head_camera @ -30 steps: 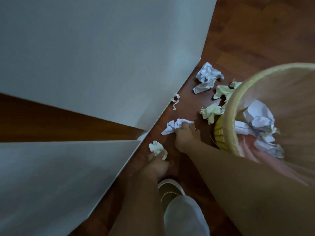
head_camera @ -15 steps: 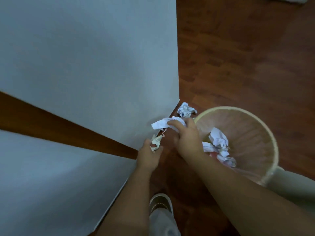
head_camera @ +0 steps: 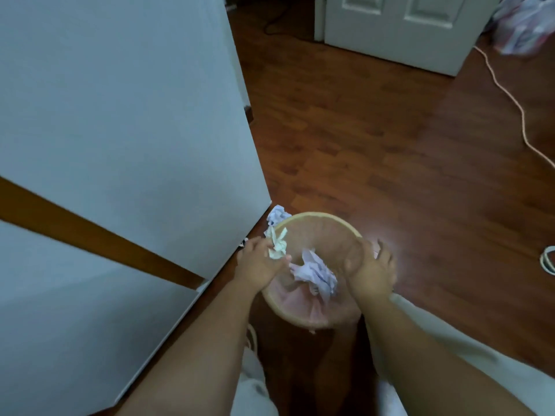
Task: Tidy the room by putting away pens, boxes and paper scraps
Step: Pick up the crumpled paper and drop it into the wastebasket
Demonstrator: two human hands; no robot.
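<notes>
A round woven wastebasket (head_camera: pixel 318 219) with a pink liner stands on the wooden floor between my arms. Crumpled white paper scraps (head_camera: pixel 315 273) lie inside it. My left hand (head_camera: pixel 258 267) is at the basket's left rim, fingers closed on a pale crumpled paper scrap (head_camera: pixel 277 246) held just over the opening. My right hand (head_camera: pixel 372 270) grips the basket's right rim, thumb inside and fingers outside. One more white crumpled scrap (head_camera: pixel 277 214) lies on the floor behind the basket, against the corner of the white furniture.
Tall white furniture panels (head_camera: pixel 120 115) fill the left side. A white door (head_camera: pixel 399 28) stands at the back. A pale cord (head_camera: pixel 510 100) runs across the floor at right, with a tape roll (head_camera: pixel 547 261) at the right edge and a bag (head_camera: pixel 522 25) at top right.
My right hand has let the white scrap go into the basket and moved to grip its right rim. My left hand has carried its scrap up over the basket's left rim. The view has risen.
</notes>
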